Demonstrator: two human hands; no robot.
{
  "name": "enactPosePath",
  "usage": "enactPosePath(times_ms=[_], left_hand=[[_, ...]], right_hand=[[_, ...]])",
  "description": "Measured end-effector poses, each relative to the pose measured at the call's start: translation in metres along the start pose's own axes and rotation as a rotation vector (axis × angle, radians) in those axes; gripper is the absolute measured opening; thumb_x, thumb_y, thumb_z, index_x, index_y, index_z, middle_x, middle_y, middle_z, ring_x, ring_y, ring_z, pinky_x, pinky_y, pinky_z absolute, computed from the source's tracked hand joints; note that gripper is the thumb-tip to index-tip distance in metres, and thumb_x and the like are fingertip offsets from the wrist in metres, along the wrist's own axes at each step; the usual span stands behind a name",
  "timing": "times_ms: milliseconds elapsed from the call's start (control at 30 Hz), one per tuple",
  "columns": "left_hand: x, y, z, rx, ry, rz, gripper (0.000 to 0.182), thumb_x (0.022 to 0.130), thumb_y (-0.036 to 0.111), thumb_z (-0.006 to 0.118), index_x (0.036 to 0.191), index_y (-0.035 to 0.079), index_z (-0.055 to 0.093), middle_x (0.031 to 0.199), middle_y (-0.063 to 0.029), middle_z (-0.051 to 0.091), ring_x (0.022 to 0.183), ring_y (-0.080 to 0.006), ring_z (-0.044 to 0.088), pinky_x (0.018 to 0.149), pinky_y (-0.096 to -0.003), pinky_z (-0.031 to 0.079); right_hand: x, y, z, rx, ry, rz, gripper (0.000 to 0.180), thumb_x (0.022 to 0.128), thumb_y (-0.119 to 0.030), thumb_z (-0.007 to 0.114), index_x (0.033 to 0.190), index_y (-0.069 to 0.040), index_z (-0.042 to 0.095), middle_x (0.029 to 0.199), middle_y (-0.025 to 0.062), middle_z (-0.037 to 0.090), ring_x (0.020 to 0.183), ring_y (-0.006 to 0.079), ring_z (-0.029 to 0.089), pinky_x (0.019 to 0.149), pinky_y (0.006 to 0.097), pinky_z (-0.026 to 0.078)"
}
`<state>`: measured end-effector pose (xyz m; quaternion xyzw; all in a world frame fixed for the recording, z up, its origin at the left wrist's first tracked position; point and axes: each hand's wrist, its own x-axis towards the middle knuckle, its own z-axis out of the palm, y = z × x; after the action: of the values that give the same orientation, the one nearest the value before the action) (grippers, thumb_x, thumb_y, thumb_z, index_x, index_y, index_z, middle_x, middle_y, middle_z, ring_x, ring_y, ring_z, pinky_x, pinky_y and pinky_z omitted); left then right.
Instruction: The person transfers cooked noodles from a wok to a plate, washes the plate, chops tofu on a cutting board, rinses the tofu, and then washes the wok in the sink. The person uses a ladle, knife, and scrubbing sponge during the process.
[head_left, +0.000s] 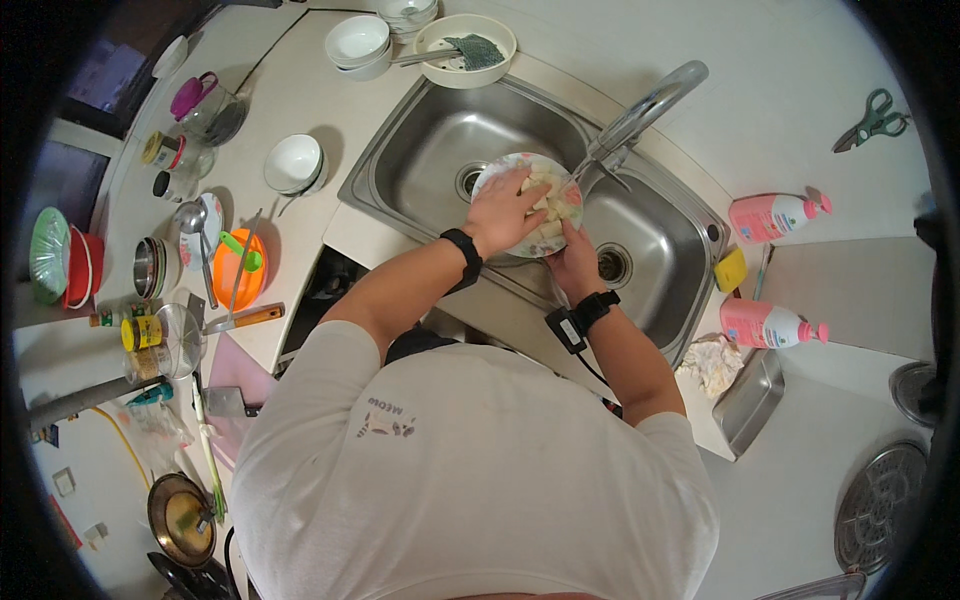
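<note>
A round plate with a floral rim (499, 169) is over the divider of a double stainless steel sink (427, 127), tilted. Pale cut pieces of food (553, 204) lie on it; their kind is unclear. My left hand (507, 208) rests palm down on the plate and pieces, fingers spread. My right hand (576, 262) grips the plate's near edge, thumb on the rim and the other fingers mostly hidden beneath. A chrome faucet (641, 112) rises beyond the plate. Thin clear streaks by the pieces look like running water.
White bowls (358, 41) and a cream basin (506, 28) stand behind the sink. Left are an orange bowl (238, 281), jars (217, 112) and a cleaver (223, 401). Pink pump bottles (765, 217), a yellow sponge (730, 270) and a crumpled cloth (711, 364) lie right.
</note>
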<state>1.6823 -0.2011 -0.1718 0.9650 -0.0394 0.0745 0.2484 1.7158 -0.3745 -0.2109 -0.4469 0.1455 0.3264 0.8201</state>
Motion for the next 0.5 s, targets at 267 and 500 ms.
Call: enactPosePath(times_ms=[267,500], left_hand=[[-0.005,0.003,-0.003,0.091,0.012,0.022,0.059,0.087,0.04,0.061,0.141,0.022,0.047,0.15,-0.0213,0.03,0.141,-0.0393,0.025,0.114,-0.0546,0.021],[0.011,0.012,-0.005,0.12,-0.068,-0.039,0.066,0.087,0.054,0.057,0.145,0.026,0.043,0.156,-0.0191,0.022,0.147,-0.0351,0.015,0.117,-0.0533,0.013]], right_hand=[[0.0,-0.002,0.014,-0.023,-0.058,-0.02,0.03,0.102,-0.026,0.047,0.128,-0.011,0.044,0.125,0.0051,0.053,0.109,0.0236,0.057,0.085,0.0408,0.05],[-0.001,-0.013,0.014,-0.127,-0.003,-0.019,0.03,0.101,-0.026,0.048,0.129,-0.012,0.046,0.118,0.004,0.057,0.097,0.0205,0.058,0.076,0.0374,0.05]])
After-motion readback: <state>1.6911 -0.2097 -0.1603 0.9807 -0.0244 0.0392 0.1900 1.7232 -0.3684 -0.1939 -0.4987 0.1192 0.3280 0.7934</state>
